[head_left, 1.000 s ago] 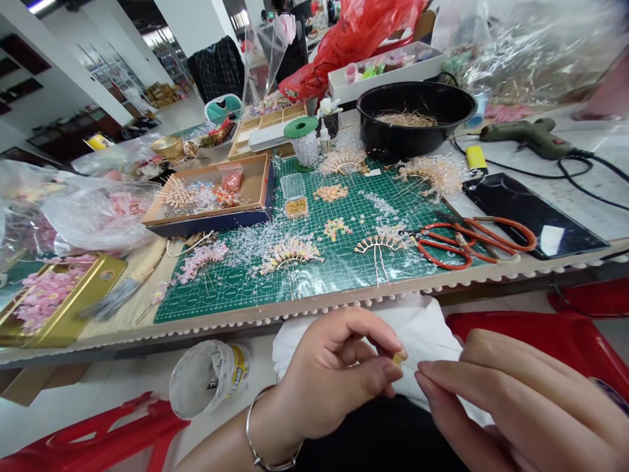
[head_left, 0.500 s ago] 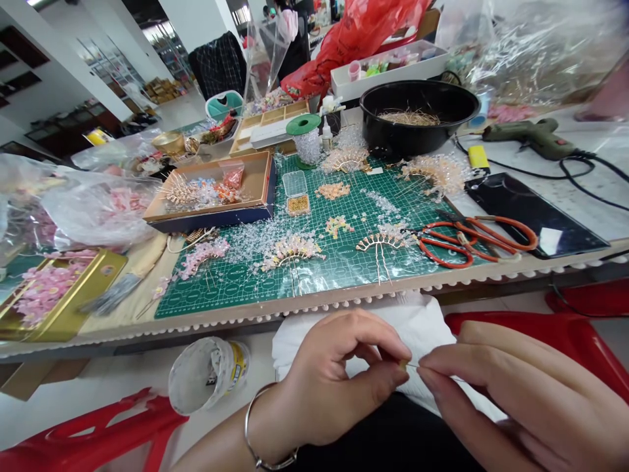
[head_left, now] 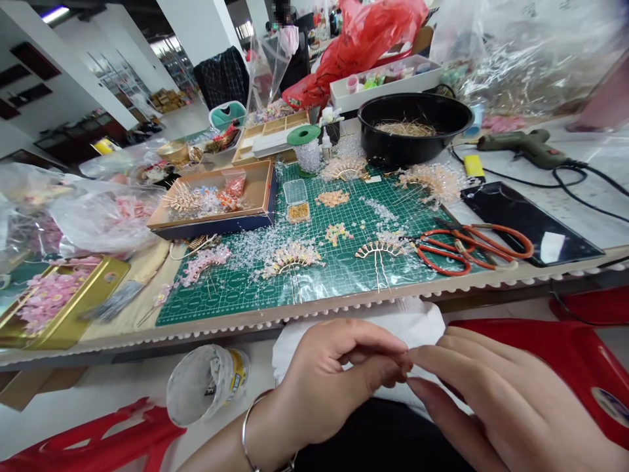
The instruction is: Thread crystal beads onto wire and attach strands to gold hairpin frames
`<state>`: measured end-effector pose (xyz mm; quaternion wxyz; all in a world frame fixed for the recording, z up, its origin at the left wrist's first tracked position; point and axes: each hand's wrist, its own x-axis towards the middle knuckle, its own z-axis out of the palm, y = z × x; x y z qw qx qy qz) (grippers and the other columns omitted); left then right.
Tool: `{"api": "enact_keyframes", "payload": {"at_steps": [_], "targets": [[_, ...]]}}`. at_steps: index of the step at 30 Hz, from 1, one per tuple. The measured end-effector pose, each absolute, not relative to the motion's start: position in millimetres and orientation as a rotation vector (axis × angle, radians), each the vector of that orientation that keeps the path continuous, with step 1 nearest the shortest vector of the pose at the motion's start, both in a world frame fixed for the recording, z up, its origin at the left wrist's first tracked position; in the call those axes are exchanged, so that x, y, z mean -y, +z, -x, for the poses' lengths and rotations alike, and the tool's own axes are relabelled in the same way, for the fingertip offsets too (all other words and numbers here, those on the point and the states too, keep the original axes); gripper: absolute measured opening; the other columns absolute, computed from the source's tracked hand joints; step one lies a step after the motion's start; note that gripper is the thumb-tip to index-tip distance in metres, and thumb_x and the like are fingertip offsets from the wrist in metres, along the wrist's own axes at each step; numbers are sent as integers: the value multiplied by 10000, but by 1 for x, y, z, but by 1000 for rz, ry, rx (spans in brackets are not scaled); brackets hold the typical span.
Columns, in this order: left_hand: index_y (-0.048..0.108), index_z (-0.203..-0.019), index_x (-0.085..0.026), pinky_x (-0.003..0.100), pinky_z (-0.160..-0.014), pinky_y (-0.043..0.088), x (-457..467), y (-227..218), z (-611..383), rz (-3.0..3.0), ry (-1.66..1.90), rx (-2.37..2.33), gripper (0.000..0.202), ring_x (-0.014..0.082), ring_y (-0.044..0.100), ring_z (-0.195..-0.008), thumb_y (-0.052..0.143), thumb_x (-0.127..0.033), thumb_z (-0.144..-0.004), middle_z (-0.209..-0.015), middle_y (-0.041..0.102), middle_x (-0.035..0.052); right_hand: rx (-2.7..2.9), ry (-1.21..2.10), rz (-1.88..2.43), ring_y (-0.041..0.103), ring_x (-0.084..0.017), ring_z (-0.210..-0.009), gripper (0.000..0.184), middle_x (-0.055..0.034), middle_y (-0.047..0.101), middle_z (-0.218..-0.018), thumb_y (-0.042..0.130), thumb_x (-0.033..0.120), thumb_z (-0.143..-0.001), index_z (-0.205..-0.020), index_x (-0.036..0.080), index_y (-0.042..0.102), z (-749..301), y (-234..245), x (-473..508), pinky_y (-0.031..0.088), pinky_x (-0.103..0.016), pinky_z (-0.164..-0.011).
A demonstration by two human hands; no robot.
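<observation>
Both hands below the worktop (head_left: 113,328) edge, over a white cloth (head_left: 427,321). Left hand (head_left: 334,387) in a pinch, right hand (head_left: 501,400) fingertips right beside it; whatever's between is too hidden to ID. Green mat (head_left: 334,278) has wire comb (head_left: 378,248), beaded comb (head_left: 293,257) left of it, yellow-pink bead pile (head_left: 338,234) behind, between them. Red-handled cutters (head_left: 445,252) at mat's right edge, dark tablet (head_left: 531,226) beside. Black basin (head_left: 405,147) at rear, glue gun (head_left: 523,149) right of it.

A slim silver bangle (head_left: 244,432) and black clothing (head_left: 388,434) are worn.
</observation>
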<state>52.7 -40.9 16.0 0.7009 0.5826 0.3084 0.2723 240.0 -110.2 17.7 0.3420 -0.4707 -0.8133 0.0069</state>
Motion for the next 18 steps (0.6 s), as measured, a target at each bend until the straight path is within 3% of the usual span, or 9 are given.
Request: {"api": "enact_keyframes", "payload": {"at_steps": [4,6,11,14,18], "targets": [[629,-1202,-203,227,-724,520,36,23,-58,-1355,618,-765,353,112,658,-743,737,-258,-870,-831,721,19,2139,45,1242,656,-190,-585,210,-62,702,-744,396,152,-1009,-1165,137,534,-242,10,104,491,-292,-498],[571,-1243,-186,230,-715,508,32,26,-62,-1416,608,-811,454,111,636,-728,765,-250,-837,-817,704,13,2122,67,1246,652,-182,-577,183,-42,695,-729,436,148,-999,-1144,155,547,-243,5,101,503,-283,-506],[632,-1089,-173,238,-682,506,8,37,-73,-1577,448,-811,272,120,628,-715,725,-270,-852,-815,703,29,2004,145,1299,617,-145,-527,112,3,649,-659,496,101,-931,-937,209,524,-252,0,92,491,-244,-484],[689,-972,-186,235,-662,502,-34,49,-85,-1820,366,-779,139,124,644,-723,683,-292,-881,-830,724,23,1911,213,1333,622,-139,-521,170,19,640,-651,459,79,-890,-956,231,496,-261,0,90,497,-231,-468],[710,-1054,-207,305,-730,498,-118,55,-118,-2499,334,-955,244,151,655,-776,490,-275,-975,-929,750,31,1778,333,1322,678,-161,-588,263,14,674,-705,431,42,-870,-981,269,507,-270,-3,88,525,-240,-485]]}}
